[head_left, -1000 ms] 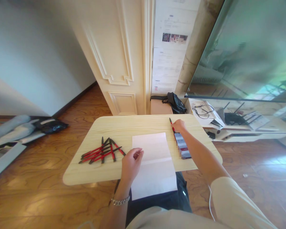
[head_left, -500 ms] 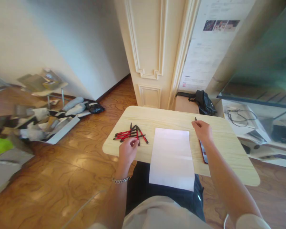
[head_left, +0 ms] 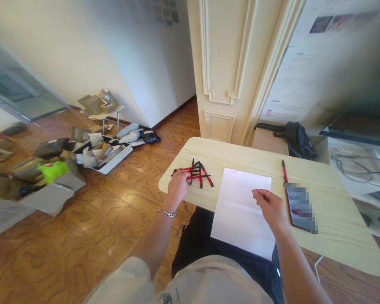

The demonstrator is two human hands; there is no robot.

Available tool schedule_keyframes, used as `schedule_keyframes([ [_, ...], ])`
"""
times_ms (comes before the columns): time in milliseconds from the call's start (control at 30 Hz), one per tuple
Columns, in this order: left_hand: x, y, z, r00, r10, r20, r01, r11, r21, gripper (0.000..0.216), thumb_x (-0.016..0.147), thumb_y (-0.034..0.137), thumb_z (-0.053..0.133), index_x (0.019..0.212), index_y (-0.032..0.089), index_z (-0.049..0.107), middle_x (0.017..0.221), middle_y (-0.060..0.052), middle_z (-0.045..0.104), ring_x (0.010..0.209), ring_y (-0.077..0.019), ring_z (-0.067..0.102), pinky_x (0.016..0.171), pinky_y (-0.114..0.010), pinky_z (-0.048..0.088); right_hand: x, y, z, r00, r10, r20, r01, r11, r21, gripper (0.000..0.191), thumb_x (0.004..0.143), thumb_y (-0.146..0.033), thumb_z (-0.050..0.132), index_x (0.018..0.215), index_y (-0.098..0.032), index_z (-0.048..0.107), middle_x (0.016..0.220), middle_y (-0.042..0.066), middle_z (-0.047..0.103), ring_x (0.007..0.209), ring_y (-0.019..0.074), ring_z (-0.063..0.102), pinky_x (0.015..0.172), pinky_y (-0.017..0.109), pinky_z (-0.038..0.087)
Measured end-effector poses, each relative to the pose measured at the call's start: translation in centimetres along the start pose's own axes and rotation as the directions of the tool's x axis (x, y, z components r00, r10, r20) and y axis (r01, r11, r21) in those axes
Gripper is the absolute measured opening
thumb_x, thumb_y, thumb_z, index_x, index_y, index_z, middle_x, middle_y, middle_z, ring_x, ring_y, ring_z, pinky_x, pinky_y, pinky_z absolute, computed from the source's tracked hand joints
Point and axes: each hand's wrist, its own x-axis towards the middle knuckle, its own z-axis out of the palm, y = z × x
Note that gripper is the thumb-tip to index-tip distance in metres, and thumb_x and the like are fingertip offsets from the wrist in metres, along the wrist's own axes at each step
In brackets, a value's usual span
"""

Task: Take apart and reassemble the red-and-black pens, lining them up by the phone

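Several red-and-black pens (head_left: 201,171) lie in a loose pile at the left of the pale wooden table (head_left: 240,154). My left hand (head_left: 179,185) is at the pile's near edge, its fingers closed on a pen (head_left: 198,177) that points right. Over the right part of a blank white sheet (head_left: 240,207) is my right hand (head_left: 272,209), fingers curled together with nothing visible in them. The paper overhangs the near table edge. A single pen (head_left: 285,172) lies to the right of the sheet, its lower end by a phone (head_left: 299,207) with a pixelated screen.
Beyond the table stands a cream panelled pillar (head_left: 224,63). A black bag (head_left: 299,139) rests on a box behind the right side. Cables (head_left: 351,162) lie on a white cabinet. Cardboard and packages (head_left: 50,169) clutter the wooden floor at left.
My right hand has left the pen beside the phone and moved left over the paper. My left hand stays at the pile, its fingers now on a pen. The view has turned left.
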Motion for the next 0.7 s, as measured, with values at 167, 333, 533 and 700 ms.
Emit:
schedule_keyframes([
  [167, 0.2, 1.1, 0.5, 0.999, 0.047, 0.024, -0.048, 0.997, 0.059, 0.016, 0.084, 0.026, 0.055, 0.092, 0.021, 0.068, 0.095, -0.011, 0.061, 0.096, -0.0255, 0.056, 0.083, -0.035, 0.046, -0.3, 0.4, -0.1, 1.0, 0.024, 0.003, -0.024, 1.0, 0.018, 0.041, 0.073, -0.053, 0.064, 0.091, -0.016, 0.071, 0.076, 0.005, 0.067, 0.065, 0.0157, 0.053, 0.059, 0.027, 0.042],
  [333, 0.3, 1.7, 0.7, 0.999, 0.012, 0.046, -0.015, 0.998, 0.062, 0.016, 0.084, 0.026, 0.055, 0.091, 0.021, 0.068, 0.097, -0.011, 0.061, 0.095, -0.0257, 0.057, 0.077, -0.034, 0.047, -0.5, 0.2, 0.2, 1.0, 0.02, 0.015, -0.02, 1.0, 0.006, 0.039, 0.074, -0.052, 0.063, 0.089, -0.017, 0.071, 0.072, 0.005, 0.066, 0.064, 0.0165, 0.053, 0.059, 0.028, 0.041],
  [533, -0.1, 1.8, -0.6, 1.0, 0.001, 0.015, -0.001, 1.0, -0.032, 0.015, 0.083, 0.029, 0.057, 0.084, 0.02, 0.069, 0.091, -0.01, 0.064, 0.09, -0.0236, 0.06, 0.08, -0.034, 0.047, -0.4, 0.1, 0.3, 1.0, 0.003, 0.019, -0.003, 1.0, -0.001, 0.041, 0.074, -0.054, 0.062, 0.088, -0.017, 0.071, 0.073, 0.006, 0.067, 0.065, 0.0173, 0.055, 0.06, 0.029, 0.043],
  [700, -1.3, 4.3, -0.6, 0.997, -0.039, 0.072, 0.066, 0.906, -0.418, 0.024, 0.082, 0.039, 0.057, 0.091, 0.02, 0.07, 0.086, -0.006, 0.07, 0.078, -0.02, 0.065, 0.074, -0.031, 0.049, -0.3, -0.6, 2.3, 0.997, -0.022, 0.08, 0.022, 1.0, 0.001, 0.041, 0.075, -0.053, 0.06, 0.09, -0.017, 0.072, 0.079, 0.007, 0.069, 0.068, 0.0189, 0.059, 0.065, 0.031, 0.046],
])
